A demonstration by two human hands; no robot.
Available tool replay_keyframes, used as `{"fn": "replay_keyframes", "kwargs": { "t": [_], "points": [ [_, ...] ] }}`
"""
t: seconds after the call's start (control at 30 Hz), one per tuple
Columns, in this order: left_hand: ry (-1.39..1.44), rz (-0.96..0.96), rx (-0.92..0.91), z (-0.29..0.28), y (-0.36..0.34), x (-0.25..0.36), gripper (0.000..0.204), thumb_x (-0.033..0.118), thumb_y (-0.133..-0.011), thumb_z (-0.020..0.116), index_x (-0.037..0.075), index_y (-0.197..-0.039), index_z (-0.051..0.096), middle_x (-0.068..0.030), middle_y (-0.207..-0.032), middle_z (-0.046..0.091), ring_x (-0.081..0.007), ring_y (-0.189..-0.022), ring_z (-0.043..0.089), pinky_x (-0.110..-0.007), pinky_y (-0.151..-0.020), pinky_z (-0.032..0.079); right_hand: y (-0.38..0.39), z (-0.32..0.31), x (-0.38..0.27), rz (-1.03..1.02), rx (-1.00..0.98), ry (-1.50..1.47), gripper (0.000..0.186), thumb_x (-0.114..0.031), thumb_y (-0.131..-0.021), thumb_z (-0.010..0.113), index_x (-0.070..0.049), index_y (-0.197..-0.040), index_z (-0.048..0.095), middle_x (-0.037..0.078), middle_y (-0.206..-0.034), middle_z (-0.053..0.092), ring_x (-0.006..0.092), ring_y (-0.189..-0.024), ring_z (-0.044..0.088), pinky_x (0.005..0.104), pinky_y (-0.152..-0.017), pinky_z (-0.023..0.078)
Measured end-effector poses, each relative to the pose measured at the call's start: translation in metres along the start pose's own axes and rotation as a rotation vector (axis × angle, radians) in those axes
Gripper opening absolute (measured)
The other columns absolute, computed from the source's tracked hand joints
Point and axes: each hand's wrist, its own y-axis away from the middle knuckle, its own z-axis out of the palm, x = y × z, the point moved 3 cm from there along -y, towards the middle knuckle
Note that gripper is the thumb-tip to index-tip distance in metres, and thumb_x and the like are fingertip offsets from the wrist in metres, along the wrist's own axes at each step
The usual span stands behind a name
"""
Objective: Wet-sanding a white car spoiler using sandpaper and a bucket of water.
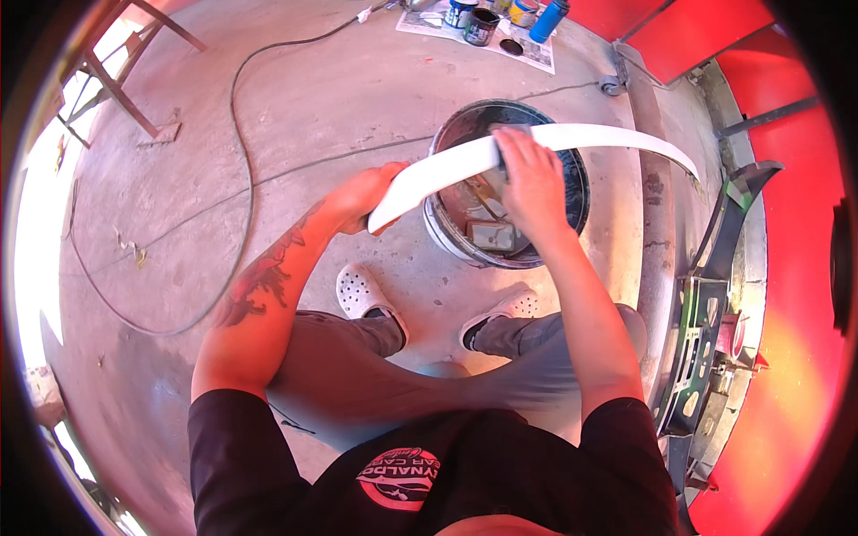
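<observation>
A long, curved white trim strip (610, 137) stretches from my left hand out to the far right, over a round dark-rimmed bucket (576, 201). My left hand (365, 195) is closed around the strip's near left end, its fingers partly hidden beneath. My right hand (531, 175) lies across the strip's upper face, fingers bent over its far edge. A small dark grey pad (500, 154) shows between my right hand and the strip; most of it is covered by the hand. Inside the bucket, murky liquid and a pale rectangular piece (492, 236) are visible.
Paint cans (481, 27) and a blue bottle (549, 20) stand on newspaper at the back. A hose (234, 116) curves across the concrete floor on the left. Dark car-body parts (693, 348) lean along the red wall (795, 268). A metal stand (116, 89) is at the far left.
</observation>
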Motion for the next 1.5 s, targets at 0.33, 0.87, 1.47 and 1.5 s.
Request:
{"fn": "replay_keyframes", "kwargs": {
  "t": [0.33, 0.87, 1.47, 1.5],
  "points": [
    [0.011, -0.058, 0.096, -0.013, -0.011, -0.020, 0.040, 0.038, -0.104, 0.037, 0.008, -0.104, 0.063, -0.0043, -0.068, 0.059, -0.0167, -0.046, 0.053, -0.034, -0.037, 0.040, 0.010, 0.001, -0.102, -0.247, -0.021, -0.189, 0.046, -0.009, -0.086, 0.056, -0.010, -0.132, 0.059, 0.006, -0.135, 0.059, 0.0259, -0.128, 0.053, 0.0509, -0.108, 0.037],
    [0.051, 0.003, -0.156, -0.013, -0.012, -0.012, 0.034, 0.041, -0.105, 0.040, 0.019, -0.113, 0.065, 0.0030, -0.082, 0.063, -0.0091, -0.063, 0.059, -0.032, -0.046, 0.043, 0.008, -0.005, -0.068, -0.124, -0.142, -0.096, 0.056, -0.011, -0.089, 0.051, -0.013, -0.146, 0.049, 0.006, -0.149, 0.049, 0.0269, -0.141, 0.043, 0.0584, -0.114, 0.028],
    [0.053, -0.049, -0.076, -0.019, -0.027, -0.021, 0.040, 0.036, -0.106, 0.042, 0.010, -0.130, 0.061, -0.0057, -0.102, 0.071, -0.0183, -0.078, 0.068, -0.037, -0.062, 0.056, 0.034, -0.004, -0.127, -0.380, -0.154, -0.186, 0.052, -0.010, -0.085, 0.057, -0.013, -0.137, 0.058, 0.004, -0.141, 0.056, 0.0258, -0.134, 0.049, 0.0565, -0.117, 0.028],
    [0.047, -0.007, -0.101, -0.021, -0.027, -0.025, 0.040, 0.039, -0.106, 0.042, 0.010, -0.126, 0.062, -0.0061, -0.107, 0.072, -0.0192, -0.083, 0.069, -0.037, -0.071, 0.057, 0.033, -0.004, -0.128, -0.442, -0.168, -0.167, 0.053, -0.010, -0.085, 0.057, -0.013, -0.138, 0.057, 0.005, -0.141, 0.056, 0.0253, -0.134, 0.048, 0.0565, -0.117, 0.027]
  ]
}}
